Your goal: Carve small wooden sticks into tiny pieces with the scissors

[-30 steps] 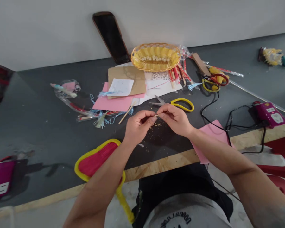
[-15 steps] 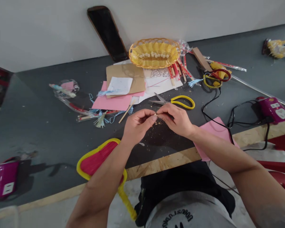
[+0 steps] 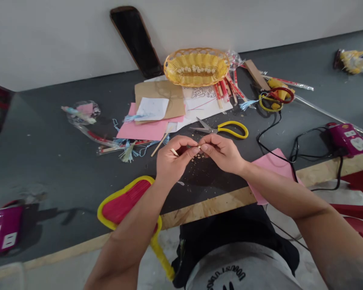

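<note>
My left hand (image 3: 174, 158) is closed around a thin pale wooden stick (image 3: 174, 152), whose end pokes out between the fingers. Its thumb and forefinger meet those of my right hand (image 3: 222, 152), which pinches at the same spot. The small bit between the fingertips is mostly covered. Pale crumbs lie on the table under the hands. Just beyond them are scissors (image 3: 210, 130) with yellow handles, blades apart. Another thin wooden stick (image 3: 161, 141) lies left of the scissors.
A yellow woven basket (image 3: 196, 81) holding small pale pieces stands at the back, beside a leaning phone (image 3: 136, 42). Pink paper (image 3: 142, 131), card and tassels lie left. A red fan-shaped thing with yellow edging (image 3: 124, 201) sits under my left forearm. Cords run to a purple box (image 3: 349, 139).
My left hand has turned slightly, so the stick's end now shows between its fingers. Both hands stay together at nearly the same place.
</note>
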The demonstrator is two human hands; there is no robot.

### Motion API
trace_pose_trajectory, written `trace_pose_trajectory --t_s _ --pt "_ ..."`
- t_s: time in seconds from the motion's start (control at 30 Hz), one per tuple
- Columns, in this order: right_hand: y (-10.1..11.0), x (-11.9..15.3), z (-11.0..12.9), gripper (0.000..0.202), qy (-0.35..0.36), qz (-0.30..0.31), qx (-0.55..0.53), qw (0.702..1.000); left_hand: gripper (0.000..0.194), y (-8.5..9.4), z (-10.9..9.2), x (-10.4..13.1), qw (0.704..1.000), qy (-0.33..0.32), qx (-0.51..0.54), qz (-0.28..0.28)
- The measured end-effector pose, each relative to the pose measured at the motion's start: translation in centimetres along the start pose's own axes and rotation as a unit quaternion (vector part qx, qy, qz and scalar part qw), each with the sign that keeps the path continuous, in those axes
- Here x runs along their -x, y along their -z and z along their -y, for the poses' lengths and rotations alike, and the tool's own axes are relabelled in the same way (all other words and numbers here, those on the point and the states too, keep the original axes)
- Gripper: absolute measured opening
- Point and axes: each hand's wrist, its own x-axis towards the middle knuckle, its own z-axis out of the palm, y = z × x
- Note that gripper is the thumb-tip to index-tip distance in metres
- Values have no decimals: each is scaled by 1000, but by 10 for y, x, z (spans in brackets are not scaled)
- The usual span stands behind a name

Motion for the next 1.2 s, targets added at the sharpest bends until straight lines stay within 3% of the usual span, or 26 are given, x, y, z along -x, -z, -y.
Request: trace_pose_trajectory --t_s 0.1,0.17,0.3,0.37,0.47,0.53,0.57,0.83,1.03,1.13,1.2 --pt "-3 1 -1 40 -21 11 -30 999 5 0 -3 0 999 -41 -24 0" --pt "-2 0 -2 40 -20 11 -13 1000 7 1 -4 0 999 -30 -17 8" --pt "11 -4 0 30 25 41 144 988 17 2 -3 -2 988 101 116 15" --pt "24 -7 3 22 48 56 288 955 26 3 -6 -5 963 162 213 12" --pt "46 -10 7 18 1 56 506 861 34 4 -12 -10 932 211 293 -1" --pt "57 -10 10 25 -48 62 578 812 35 4 -14 -13 921 228 315 -13" --pt "62 -9 11 30 -62 71 591 801 34 4 -14 -14 918 233 322 -17" --pt "61 -6 14 76 -135 123 613 769 31 7 -7 -17 912 239 333 -28" --pt "60 -15 19 50 -172 113 587 783 30 7 -5 -18 916 231 327 -27" --pt "63 -15 22 47 -186 93 581 787 31 8 -5 -18 914 229 334 -26" --pt "66 -14 22 47 -173 73 561 806 31 9 -4 -18 911 231 340 -27"
